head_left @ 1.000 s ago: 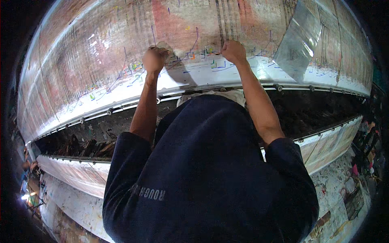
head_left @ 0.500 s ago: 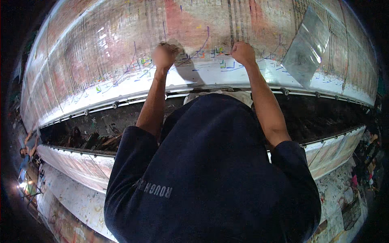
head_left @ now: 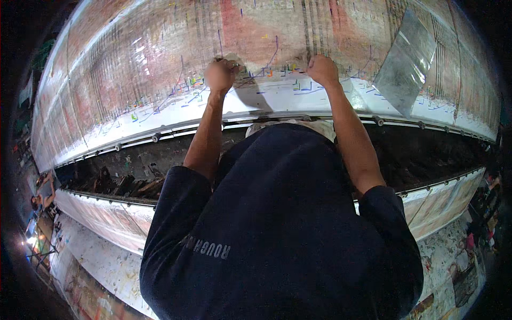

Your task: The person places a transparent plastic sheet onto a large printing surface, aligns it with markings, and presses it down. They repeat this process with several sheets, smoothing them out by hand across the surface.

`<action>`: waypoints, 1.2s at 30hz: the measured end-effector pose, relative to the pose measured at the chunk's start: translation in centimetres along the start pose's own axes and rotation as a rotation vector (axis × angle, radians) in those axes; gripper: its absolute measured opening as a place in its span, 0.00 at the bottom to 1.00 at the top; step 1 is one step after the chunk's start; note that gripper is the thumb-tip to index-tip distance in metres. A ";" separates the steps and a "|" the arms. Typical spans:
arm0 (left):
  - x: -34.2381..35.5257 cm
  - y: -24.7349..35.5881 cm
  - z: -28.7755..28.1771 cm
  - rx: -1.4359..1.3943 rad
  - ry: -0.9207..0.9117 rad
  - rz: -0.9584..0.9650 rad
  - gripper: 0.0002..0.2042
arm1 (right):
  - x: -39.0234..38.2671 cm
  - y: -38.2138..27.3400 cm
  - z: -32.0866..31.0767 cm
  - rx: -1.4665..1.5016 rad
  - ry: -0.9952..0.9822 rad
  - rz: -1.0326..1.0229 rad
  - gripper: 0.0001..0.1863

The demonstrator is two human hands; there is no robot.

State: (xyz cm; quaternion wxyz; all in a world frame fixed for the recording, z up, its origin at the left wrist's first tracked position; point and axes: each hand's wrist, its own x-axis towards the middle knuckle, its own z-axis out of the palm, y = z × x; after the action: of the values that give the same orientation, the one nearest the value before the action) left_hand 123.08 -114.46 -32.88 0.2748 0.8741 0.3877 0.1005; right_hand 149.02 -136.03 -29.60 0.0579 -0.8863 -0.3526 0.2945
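Observation:
Both forearms reach up to the broad, worn, reddish-grey curved panel [head_left: 160, 42], marked with coloured lines along its white lower band. My left hand [head_left: 220, 74], partly blurred, is closed at the marks, with something small and dark at its fingertips that I cannot make out. My right hand [head_left: 322, 69] is closed against the panel a short way right of it; whatever its fingers may hold is hidden. A translucent grey rectangular sheet [head_left: 405, 64] lies slanted on the panel to the right of that hand.
A bolted rail [head_left: 380, 121] edges the panel. Below it is a dark opening holding scrap pieces [head_left: 128, 184], bordered by a second panel [head_left: 101, 210]. Another person [head_left: 42, 194] is at the far left, near a metal frame [head_left: 42, 250]. Mixed clutter [head_left: 480, 218] lies at the far right.
Both hands and the panel have shifted slightly rightward in the picture, the hands staying at the same marks. The person at the far left has changed posture.

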 end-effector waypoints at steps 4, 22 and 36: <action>0.0 1.3 -0.1 0.066 -0.013 -0.022 0.11 | 0.1 0.2 0.0 -0.039 -0.016 0.047 0.07; 3.2 15.2 9.7 0.300 0.093 -0.092 0.31 | -6.3 19.9 -2.4 0.289 0.486 0.145 0.13; 5.8 29.6 17.9 0.241 -0.224 -0.325 0.29 | -9.1 39.1 -6.5 0.500 0.552 0.605 0.48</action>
State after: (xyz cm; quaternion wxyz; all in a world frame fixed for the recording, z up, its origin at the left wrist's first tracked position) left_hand 152.38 -133.60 -31.38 0.2226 0.8324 0.4995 -0.0898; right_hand 170.55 -170.47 -32.08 0.2724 -0.9532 0.0315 0.1276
